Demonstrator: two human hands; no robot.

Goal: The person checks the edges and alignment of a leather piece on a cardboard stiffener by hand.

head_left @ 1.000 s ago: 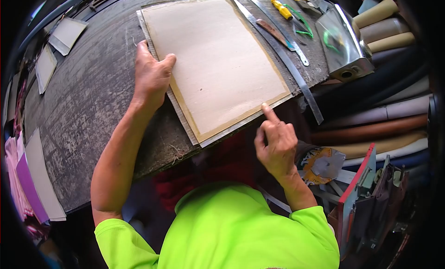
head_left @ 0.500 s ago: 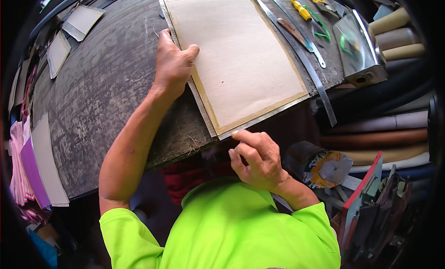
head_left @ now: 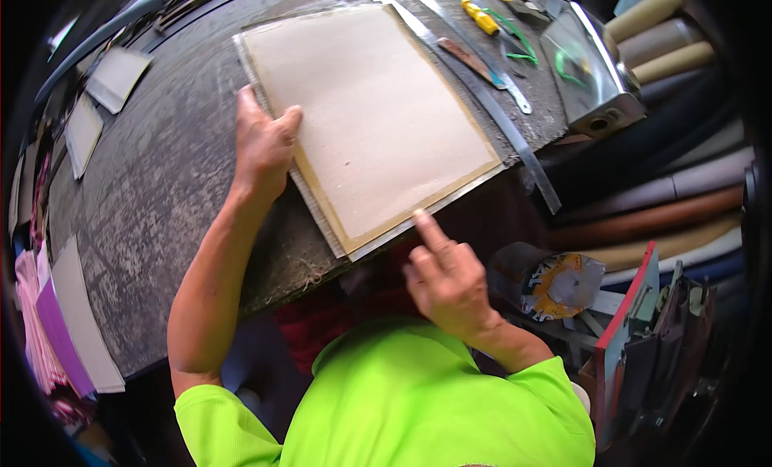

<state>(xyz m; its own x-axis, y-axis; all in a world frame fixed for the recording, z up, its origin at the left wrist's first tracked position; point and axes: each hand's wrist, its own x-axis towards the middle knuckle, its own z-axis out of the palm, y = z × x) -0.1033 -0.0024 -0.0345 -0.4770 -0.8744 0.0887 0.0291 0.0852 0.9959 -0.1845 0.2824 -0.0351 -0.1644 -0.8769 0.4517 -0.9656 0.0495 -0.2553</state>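
A beige cardboard sheet (head_left: 370, 129) with a brownish-yellow strip along its borders lies on a slightly larger backing, at the front of the dark worktable. My left hand (head_left: 265, 141) is closed on its left edge, the thumb lying over the top and the other fingers at the side. At the near edge, my right hand (head_left: 447, 278) has its index finger stretched out, the tip on the border strip. The rest of its fingers are bent and slightly blurred, and I see nothing held in them.
A steel ruler (head_left: 515, 137), a wooden-handled knife (head_left: 470, 61) and a yellow-handled tool (head_left: 481, 18) lie right of the sheet. A metal can (head_left: 583, 69) stands at the table's right edge, near rolls of material (head_left: 683, 218). Small boards (head_left: 118, 77) lie at the left.
The view has shifted, so the sheet appears lower and further left. My right index finger has straightened and moved rightward along the near edge from the corner. My left hand keeps its grip.
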